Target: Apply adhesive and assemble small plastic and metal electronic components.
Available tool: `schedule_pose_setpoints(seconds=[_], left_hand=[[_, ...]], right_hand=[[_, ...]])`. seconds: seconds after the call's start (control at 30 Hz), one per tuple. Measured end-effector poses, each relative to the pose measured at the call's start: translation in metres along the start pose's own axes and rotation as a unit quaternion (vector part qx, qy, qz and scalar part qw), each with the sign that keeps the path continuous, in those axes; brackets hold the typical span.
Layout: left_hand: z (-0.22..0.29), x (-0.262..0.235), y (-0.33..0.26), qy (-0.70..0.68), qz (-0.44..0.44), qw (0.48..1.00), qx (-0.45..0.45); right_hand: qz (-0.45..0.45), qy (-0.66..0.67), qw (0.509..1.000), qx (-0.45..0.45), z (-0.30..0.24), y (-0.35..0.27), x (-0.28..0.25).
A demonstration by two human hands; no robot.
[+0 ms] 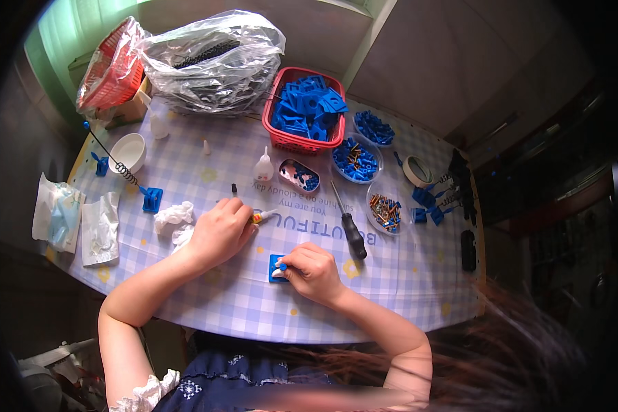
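Observation:
My left hand (pixel 223 230) is closed around a small glue bottle (pixel 257 218) with a yellow and red label; its pale nozzle points to the right. Just beyond that hand a little black cap (pixel 234 188) rests on the tablecloth. Near the front middle of the table, my right hand (pixel 314 272) pinches a bit of white tissue (pixel 277 273) against a square blue plastic base (pixel 272 264). A round blue part shows at the fingertips, and the fingers hide some of the base. Crumpled tissue (pixel 175 217) lies left of my left hand.
A red basket (pixel 302 143) of blue plates stands at the back, beside a clear bag (pixel 213 75). Tubs of blue parts (pixel 356 161) and screws (pixel 386 211) sit right, near a black screwdriver (pixel 353 235). Left are a blue base with spring (pixel 151 199) and white bowl (pixel 128 152).

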State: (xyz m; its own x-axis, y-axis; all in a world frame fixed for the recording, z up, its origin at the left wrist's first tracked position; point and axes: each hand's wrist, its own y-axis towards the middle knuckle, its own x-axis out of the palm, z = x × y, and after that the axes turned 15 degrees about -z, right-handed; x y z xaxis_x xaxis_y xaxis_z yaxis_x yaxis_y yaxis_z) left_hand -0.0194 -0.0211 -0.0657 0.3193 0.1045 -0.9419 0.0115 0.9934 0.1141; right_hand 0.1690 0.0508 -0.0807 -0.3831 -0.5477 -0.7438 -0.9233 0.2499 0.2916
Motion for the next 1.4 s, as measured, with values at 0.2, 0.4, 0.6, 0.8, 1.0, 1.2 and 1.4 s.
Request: schedule_pose_setpoints(seconds=[0.2, 0.4, 0.6, 0.8, 1.0, 1.2, 1.4], left_hand=[[0.0, 0.0, 0.0, -0.003, 0.003, 1.0, 0.001], [0.004, -0.003, -0.002, 0.015, 0.03, 0.999, 0.001], [0.022, -0.018, -0.014, -0.138, -0.019, 0.979, 0.146], [0.042, -0.001, -0.027, -0.365, -0.158, 0.903, 0.161], [0.037, 0.018, -0.027, -0.418, -0.151, 0.882, 0.158], [0.046, 0.004, -0.028, -0.568, -0.185, 0.8, 0.055], [0.042, 0.011, -0.029, -0.396, -0.12, 0.903, 0.112]], right_hand=[[0.0, 0.0, 1.0, 0.005, 0.0, 0.0, 0.0], [0.002, 0.003, 1.0, -0.008, 0.001, -0.001, 0.0], [0.065, 0.055, 0.996, 0.017, -0.004, -0.008, -0.006], [0.06, 0.198, 0.975, 0.078, -0.019, -0.011, -0.005], [0.019, 0.22, 0.971, 0.093, -0.02, -0.016, -0.003], [0.007, 0.258, 0.965, 0.05, -0.02, -0.017, -0.005], [-0.008, 0.289, 0.953, 0.087, -0.02, -0.017, -0.004]])
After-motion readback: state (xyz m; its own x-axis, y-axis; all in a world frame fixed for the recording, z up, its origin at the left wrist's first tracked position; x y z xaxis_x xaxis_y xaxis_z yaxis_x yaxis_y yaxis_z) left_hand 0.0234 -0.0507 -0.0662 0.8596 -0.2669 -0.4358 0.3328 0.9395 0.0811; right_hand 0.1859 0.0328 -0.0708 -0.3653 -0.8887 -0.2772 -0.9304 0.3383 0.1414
